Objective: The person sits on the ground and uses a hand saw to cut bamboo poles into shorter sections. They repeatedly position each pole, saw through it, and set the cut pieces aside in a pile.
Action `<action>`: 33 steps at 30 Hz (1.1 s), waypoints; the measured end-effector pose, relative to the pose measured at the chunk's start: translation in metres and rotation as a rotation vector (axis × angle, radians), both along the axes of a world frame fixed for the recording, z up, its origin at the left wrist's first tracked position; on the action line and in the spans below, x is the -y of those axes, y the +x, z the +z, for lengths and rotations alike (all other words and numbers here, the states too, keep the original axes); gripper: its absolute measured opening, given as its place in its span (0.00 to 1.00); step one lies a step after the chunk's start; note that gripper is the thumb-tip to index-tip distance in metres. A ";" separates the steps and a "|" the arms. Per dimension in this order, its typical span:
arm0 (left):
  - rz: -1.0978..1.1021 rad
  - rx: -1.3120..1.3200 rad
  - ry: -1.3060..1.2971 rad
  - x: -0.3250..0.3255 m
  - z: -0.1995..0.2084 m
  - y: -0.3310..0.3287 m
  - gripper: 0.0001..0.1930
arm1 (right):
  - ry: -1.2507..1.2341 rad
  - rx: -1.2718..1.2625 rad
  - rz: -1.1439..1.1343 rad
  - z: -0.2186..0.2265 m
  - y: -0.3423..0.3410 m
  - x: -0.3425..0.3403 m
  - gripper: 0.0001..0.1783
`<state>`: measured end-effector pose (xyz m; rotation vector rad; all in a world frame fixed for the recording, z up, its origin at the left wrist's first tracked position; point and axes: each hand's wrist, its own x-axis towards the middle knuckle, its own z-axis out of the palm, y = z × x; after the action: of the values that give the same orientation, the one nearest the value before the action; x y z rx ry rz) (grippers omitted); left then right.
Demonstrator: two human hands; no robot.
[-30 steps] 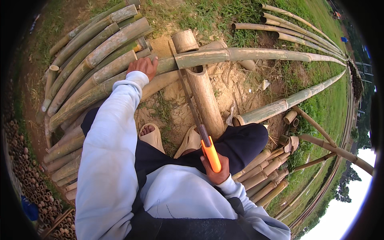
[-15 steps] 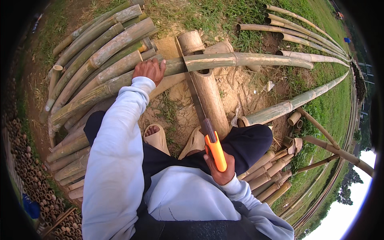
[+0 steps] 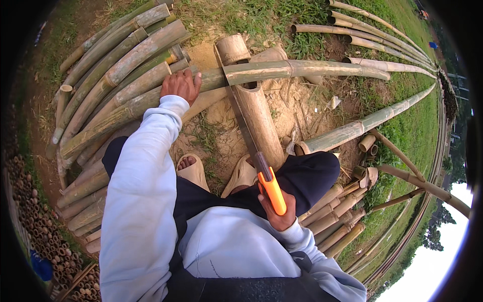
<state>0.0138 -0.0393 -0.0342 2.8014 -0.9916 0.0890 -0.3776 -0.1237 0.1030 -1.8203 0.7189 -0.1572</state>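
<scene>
Outdoors, I sit over bare dirt (image 3: 302, 108) strewn with sawdust, with grass (image 3: 282, 20) beyond it; twelve o'clock is straight ahead of me. My right hand (image 3: 283, 214) is closed around the orange handle (image 3: 274, 194) of a saw (image 3: 249, 137), whose blade runs out towards eleven o'clock. My left hand (image 3: 181, 86), also near eleven from the right one, is curved palm down over a long greenish bamboo pole (image 3: 271, 69), holding it; how firmly I can't tell. The pole stretches from eight o'clock of that hand round to three, and the blade crosses it just beside my thumb.

Against a second ago, both my holds are the same, but the blade shows more of its flat side. The pole's far end has come away from a paler bamboo length (image 3: 370, 64) behind it, whose near end is now uncovered. I take that as the piece beyond the blade shifting, so the cut is probably well in, though its depth is hidden.

Counting from the blade's crossing, a short stump (image 3: 233, 49) stands at twelve, a thick tube (image 3: 264, 128) lies at five, and stacked bamboo (image 3: 146, 51) fills nine. Another green length (image 3: 362, 131) lies at four.
</scene>
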 end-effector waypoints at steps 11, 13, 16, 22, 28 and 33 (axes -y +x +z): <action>-0.034 0.037 0.035 0.001 0.000 0.000 0.24 | 0.024 0.078 -0.017 -0.062 0.103 0.013 0.11; -0.031 0.063 0.050 -0.007 -0.004 -0.002 0.23 | 0.078 0.028 -0.005 -0.036 0.042 0.005 0.08; -0.041 0.066 0.056 -0.003 -0.001 -0.005 0.24 | 0.025 -0.046 0.011 0.002 -0.005 0.001 0.10; -0.037 0.011 0.025 0.008 0.001 -0.004 0.24 | -0.031 0.124 -0.002 -0.061 0.125 0.033 0.15; -0.035 -0.017 0.082 -0.001 0.007 0.001 0.24 | 0.054 0.126 -0.024 -0.053 0.051 0.008 0.10; -0.017 0.067 0.088 -0.006 -0.006 -0.006 0.25 | -0.028 0.023 0.008 -0.008 0.014 0.006 0.12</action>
<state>0.0079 -0.0330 -0.0398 2.8867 -1.0593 0.1414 -0.3641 -0.1298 0.0952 -1.8453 0.6964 -0.1833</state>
